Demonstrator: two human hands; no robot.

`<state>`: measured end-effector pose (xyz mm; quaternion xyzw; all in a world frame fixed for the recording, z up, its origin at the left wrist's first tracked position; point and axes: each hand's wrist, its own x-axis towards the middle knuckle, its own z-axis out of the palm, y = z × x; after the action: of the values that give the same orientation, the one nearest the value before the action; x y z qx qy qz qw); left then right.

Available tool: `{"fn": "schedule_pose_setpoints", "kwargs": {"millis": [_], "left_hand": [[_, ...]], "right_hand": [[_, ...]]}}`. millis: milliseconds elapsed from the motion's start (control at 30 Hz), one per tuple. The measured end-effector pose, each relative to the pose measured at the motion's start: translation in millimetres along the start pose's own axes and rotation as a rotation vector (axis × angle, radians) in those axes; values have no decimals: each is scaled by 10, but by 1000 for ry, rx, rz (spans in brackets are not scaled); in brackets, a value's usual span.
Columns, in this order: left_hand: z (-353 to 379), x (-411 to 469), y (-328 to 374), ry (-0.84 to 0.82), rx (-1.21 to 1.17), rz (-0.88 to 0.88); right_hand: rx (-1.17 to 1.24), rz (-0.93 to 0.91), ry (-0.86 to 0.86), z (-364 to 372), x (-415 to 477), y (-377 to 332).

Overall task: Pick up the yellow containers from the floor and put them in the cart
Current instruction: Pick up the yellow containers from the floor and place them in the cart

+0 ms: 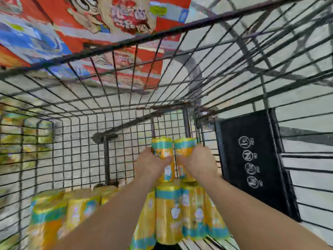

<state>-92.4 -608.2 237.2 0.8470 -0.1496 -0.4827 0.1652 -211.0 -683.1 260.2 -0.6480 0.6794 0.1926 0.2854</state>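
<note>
Forearms come in from the bottom edge, both reaching down into the wire cart (126, 43). Left hand (150, 164) grasps one yellow container (162, 147) round its middle. Right hand (197, 163) grasps a second container (183, 146) the same way, fingers curled round each.

I read the two held ones as tall cylinders, side by side and touching or as good as. Their long axes are parallel and run away from me, with the teal-banded ends pointing at the cart's far right corner. Upright or tilted, I can't tell: too much blur.

Both are inside the cart, just beyond the near stack (180, 210) of more yellow cylinders under the wrists. That stack's long axes lie along the same line, with teal bands at both ends. The left stack (54, 213) lies at lower left in the cart, badly blurred, its axes leaning right.

I see a black panel (252, 159) with four round white icons against the cart's right wall. Red and blue printed boxes (126, 15) sit beyond the far wall. Pale floor (315, 103) shows through the mesh.
</note>
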Motion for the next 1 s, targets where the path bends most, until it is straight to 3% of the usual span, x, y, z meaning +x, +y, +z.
{"fn": "schedule_pose_setpoints", "kwargs": {"millis": [267, 467, 633, 767, 900, 1000], "left_hand": [[145, -8, 21, -133, -8, 27], [-375, -325, 140, -131, -97, 105], [-1570, -816, 354, 42, -164, 406], [-2874, -1285, 243, 265, -297, 635], [-4079, -1535, -303, 444, -408, 699], [-4986, -1510, -1197, 577, -447, 653]], "right_hand": [[-28, 20, 16, 45, 51, 126], [14, -50, 98, -238, -272, -114], [215, -506, 343, -738, -960, -929], [342, -858, 425, -1003, -1743, -1928], [418, -1039, 477, -871, -2541, -2977], [408, -1095, 428, -318, -3184, -3869]]}}
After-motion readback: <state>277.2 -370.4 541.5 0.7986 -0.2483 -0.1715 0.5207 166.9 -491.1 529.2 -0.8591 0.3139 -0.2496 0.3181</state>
